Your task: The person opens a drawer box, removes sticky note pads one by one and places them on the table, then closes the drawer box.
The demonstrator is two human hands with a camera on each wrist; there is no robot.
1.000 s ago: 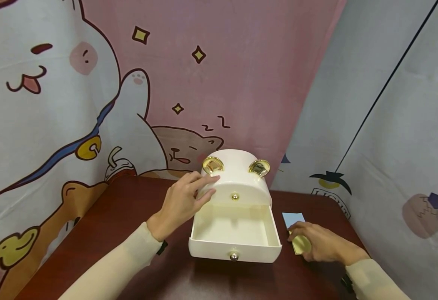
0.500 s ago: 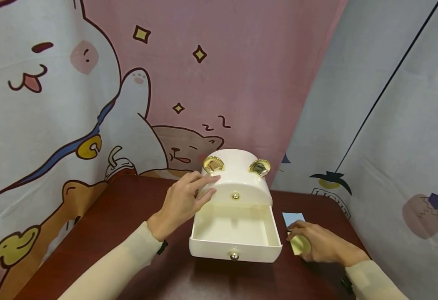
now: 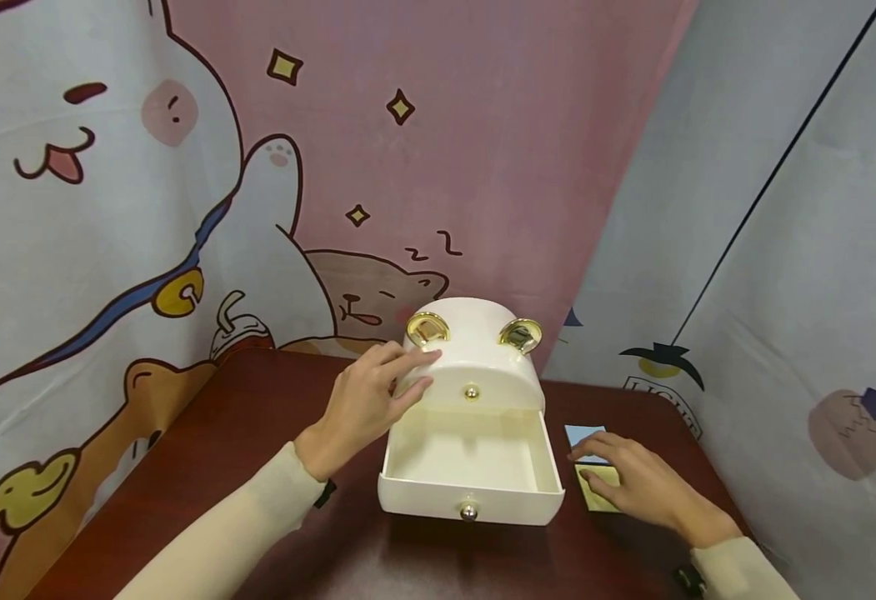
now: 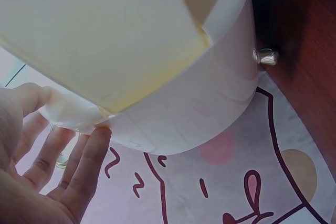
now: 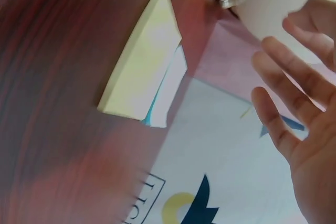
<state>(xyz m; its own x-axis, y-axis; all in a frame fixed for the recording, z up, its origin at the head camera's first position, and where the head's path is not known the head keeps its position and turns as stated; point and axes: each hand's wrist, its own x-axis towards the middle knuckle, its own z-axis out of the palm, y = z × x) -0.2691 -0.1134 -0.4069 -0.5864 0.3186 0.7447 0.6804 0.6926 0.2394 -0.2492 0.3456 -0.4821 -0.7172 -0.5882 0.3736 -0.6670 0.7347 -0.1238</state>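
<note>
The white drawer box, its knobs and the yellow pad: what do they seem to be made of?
White drawer box: probably glossy plastic, given its smooth, shiny curves. Knobs: metal or metal-coated plastic; they show bright, mirrorlike highlights. Yellow pad: likely matte paper, flat with straight edges.

Soft, fairly even light appears to fall from above in your head view, leaving a pale sheen on the near part of the counter (image 3: 377, 562) and a dark shadow beneath the drawer (image 3: 422, 502). Small bright glints mark the gold ears (image 3: 427, 328), while wide-angle distortion stretches the sleeve (image 3: 212, 533) toward your lower left corner. Your left wrist view is hazy and low in contrast, bleaching to near-white at its left edge. In your right wrist view, glare pales the yellow pad (image 5: 142, 61), reddish reflections streak the wood and your right grip (image 5: 317, 132) looks slightly soft.
</note>
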